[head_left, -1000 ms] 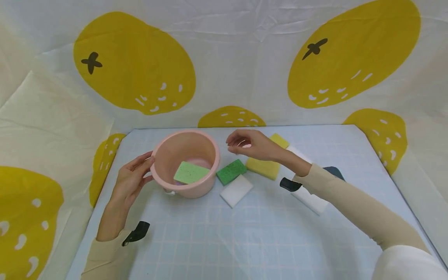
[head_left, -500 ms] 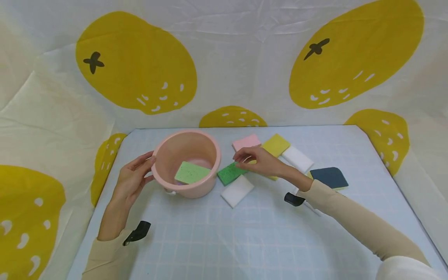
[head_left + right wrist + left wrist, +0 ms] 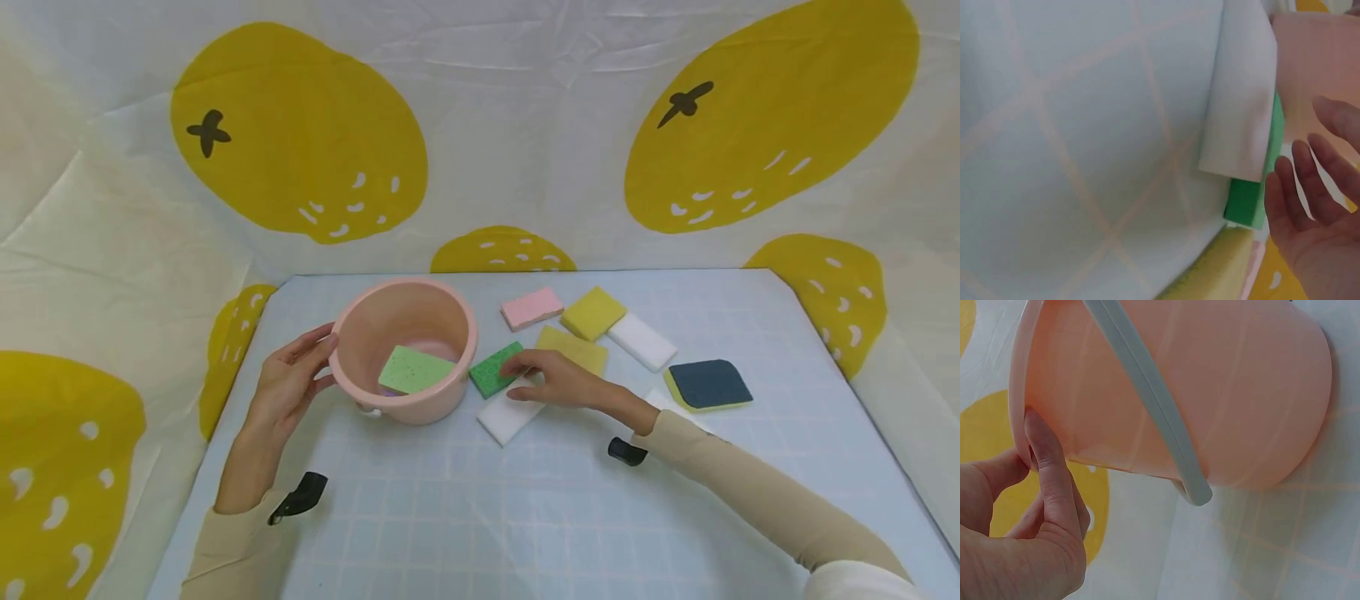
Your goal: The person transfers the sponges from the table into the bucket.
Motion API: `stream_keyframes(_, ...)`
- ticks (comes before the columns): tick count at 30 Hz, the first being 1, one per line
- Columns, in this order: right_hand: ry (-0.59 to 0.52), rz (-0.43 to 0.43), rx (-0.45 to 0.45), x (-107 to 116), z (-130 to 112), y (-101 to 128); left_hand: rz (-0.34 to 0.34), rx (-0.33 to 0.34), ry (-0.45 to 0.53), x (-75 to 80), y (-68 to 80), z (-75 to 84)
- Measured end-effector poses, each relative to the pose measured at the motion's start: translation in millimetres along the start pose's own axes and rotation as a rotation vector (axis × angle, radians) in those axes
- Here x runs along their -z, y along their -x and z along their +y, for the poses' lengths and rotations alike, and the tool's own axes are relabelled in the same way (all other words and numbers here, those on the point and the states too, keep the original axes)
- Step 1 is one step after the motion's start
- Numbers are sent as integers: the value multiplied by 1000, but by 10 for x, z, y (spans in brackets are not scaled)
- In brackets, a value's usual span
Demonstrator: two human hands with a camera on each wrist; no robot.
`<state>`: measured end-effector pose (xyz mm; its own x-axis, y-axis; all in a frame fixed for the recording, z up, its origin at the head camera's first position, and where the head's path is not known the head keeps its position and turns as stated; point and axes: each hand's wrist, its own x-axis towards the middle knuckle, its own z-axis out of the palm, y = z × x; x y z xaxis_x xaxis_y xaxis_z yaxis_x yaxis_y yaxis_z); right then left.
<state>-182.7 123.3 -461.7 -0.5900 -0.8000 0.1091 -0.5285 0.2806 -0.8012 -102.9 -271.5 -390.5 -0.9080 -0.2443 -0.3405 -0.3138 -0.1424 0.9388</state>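
A pink bucket (image 3: 442, 404) stands at the left of the table with a light green sponge (image 3: 415, 370) inside. My left hand (image 3: 288, 379) pinches its rim between thumb and fingers; in the left wrist view the grey handle (image 3: 1147, 394) hangs down the bucket's side. Over the white sponge (image 3: 506, 421) and the dark green sponge (image 3: 489, 372) hovers my right hand (image 3: 551, 379), its fingers slightly bent with nothing between them. The right wrist view shows that hand (image 3: 1319, 212) apart from the white sponge (image 3: 1241, 106) and the green one (image 3: 1244, 203).
Beyond my right hand lie a pink sponge (image 3: 532, 308), two yellow sponges, one at the back (image 3: 592, 313) and one nearer (image 3: 577, 350), and a white sponge (image 3: 642, 342). A dark-topped yellow sponge (image 3: 708, 385) lies to the right. Another white sponge (image 3: 671, 402) is partly behind my right sleeve.
My right hand has come down and nearer, from beside the bucket's far rim to over the green and white sponges, uncovering the pink sponge. My left hand stays on the rim.
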Motion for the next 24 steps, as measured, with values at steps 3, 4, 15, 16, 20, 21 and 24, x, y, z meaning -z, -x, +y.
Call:
stream_keyframes(3,31,-25,13,-35,27,21,-2,4,-5,-5,-1,-1)
stream_keyframes(4,48,-36,12,-43,30,26,0,6,-7,-6,0,0)
stream_keyframes(15,325,-163,-42,-60,-51,75,8,19,-7,-15,-8,4)
stream_keyframes(16,326,-163,-44,-53,-64,82,5,17,-5,-13,-8,5)
stream_keyframes(20,325,-178,-57,-14,-112,105,-4,14,0,-2,-9,8)
stream_keyframes(21,315,-188,-68,-2,-119,107,-5,15,0,1,-9,10)
stream_keyframes(24,280,-225,-110,40,-152,112,-9,17,3,6,-7,15)
